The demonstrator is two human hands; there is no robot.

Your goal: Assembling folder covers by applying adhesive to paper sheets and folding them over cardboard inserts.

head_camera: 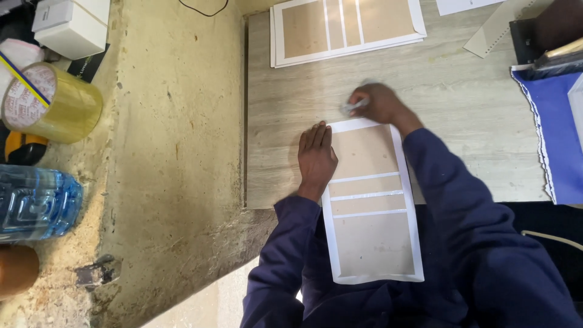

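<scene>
The sheet (370, 203), white-edged with tan panels, lies at the board's (285, 97) near edge, probably light, floppy, best pinned flat. The left hand (316, 159), fingers together, presses at 9 o'clock; the right hand (378, 103) pinches a small pale object (352, 108) at 12.

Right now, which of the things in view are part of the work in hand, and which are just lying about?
In hand:
left hand, flat on the white-bordered brown sheet
right hand, holding a small pale object at the sheet's top edge
wooden board

Lying about:
stack of similar sheets
tape roll
water bottle
white box
blue cloth
</scene>
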